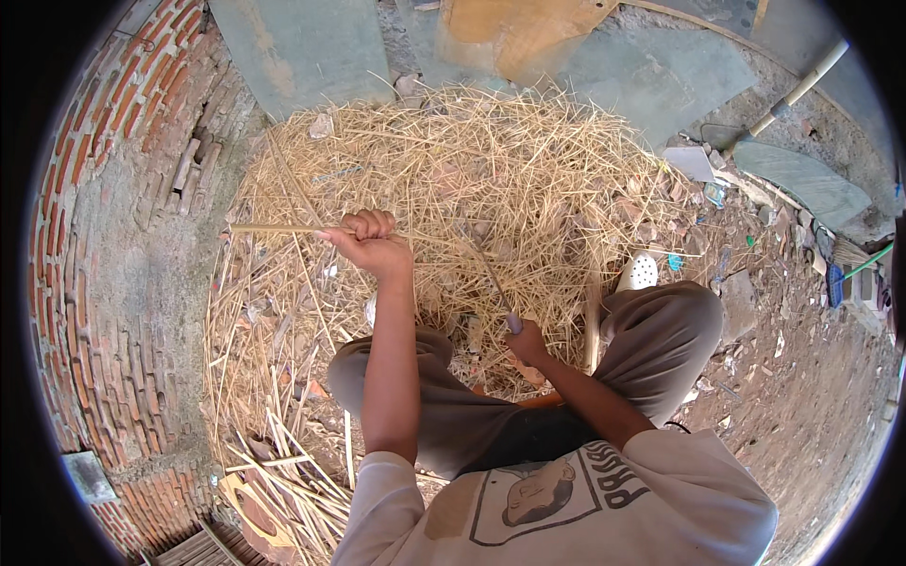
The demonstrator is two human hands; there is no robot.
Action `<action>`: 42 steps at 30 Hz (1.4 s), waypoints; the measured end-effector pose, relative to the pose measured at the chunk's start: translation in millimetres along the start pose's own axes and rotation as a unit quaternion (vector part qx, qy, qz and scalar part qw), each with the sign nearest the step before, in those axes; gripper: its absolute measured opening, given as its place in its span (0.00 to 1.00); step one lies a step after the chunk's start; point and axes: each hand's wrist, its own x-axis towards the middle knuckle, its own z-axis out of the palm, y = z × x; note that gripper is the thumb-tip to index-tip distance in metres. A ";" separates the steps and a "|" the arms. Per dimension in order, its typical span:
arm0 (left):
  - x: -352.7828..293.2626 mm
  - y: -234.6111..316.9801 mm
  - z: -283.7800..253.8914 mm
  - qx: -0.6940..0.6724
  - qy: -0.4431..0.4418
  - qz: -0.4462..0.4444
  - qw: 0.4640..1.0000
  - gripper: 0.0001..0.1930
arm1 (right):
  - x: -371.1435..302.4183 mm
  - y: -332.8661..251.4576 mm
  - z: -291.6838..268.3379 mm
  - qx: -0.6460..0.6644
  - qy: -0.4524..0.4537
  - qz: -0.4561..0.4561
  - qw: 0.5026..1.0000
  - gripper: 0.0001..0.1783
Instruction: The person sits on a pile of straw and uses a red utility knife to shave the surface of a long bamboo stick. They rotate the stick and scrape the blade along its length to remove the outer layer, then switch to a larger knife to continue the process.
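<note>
My left hand (pixel 370 241) is raised over the straw-coloured shavings and closed round a thin bamboo strip (pixel 274 227), which sticks out level to the left. Lower and to the right, between my knees, my right hand (pixel 528 341) grips a knife (pixel 494 279) by its grey handle. The narrow blade slants up and left, apart from the strip, over the heap of shavings (pixel 434 141). My left fingers hide the strip's right end.
A brick wall (pixel 94 358) rises on the left. Loose bamboo strips (pixel 293 481) lie at the lower left. Grey sheets (pixel 651 80) and a brown panel (pixel 519 33) are at the far side. A pole (pixel 797 94) and a blue brush (pixel 834 286) lie to the right.
</note>
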 end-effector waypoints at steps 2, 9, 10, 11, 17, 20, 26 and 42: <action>4.0 2.9 -4.9 -0.060 -0.034 -0.047 0.997 0.33 | 12.1 10.9 -12.0 0.014 -0.056 0.176 0.983 0.11; 3.9 1.3 -6.5 -0.078 -0.073 -0.060 0.992 0.34 | 6.6 5.9 9.9 -0.032 0.058 -0.079 0.995 0.11; 5.3 -0.2 -7.3 -0.078 -0.069 -0.058 0.993 0.34 | 6.8 5.8 11.1 -0.025 0.058 -0.077 0.995 0.11; 6.4 -1.0 -8.3 -0.079 -0.065 -0.056 0.993 0.34 | 7.5 5.6 11.6 -0.018 0.059 -0.075 0.995 0.11; 9.2 4.5 -9.6 -0.083 -0.045 -0.049 0.994 0.34 | 13.2 12.0 -4.7 -0.048 -0.004 0.135 0.990 0.10; 10.4 3.8 -11.3 -0.066 -0.057 -0.057 0.995 0.34 | 1.4 -3.0 0.4 -0.072 0.032 0.032 0.996 0.11; 13.4 27.9 -24.6 -0.075 -0.083 -0.054 0.992 0.33 | -1.5 11.4 -21.1 -0.131 -0.020 0.073 0.988 0.22; 0.6 280.7 -141.8 -0.171 0.264 0.291 0.904 0.31 | -63.0 -50.7 -66.4 0.144 0.068 0.046 0.986 0.06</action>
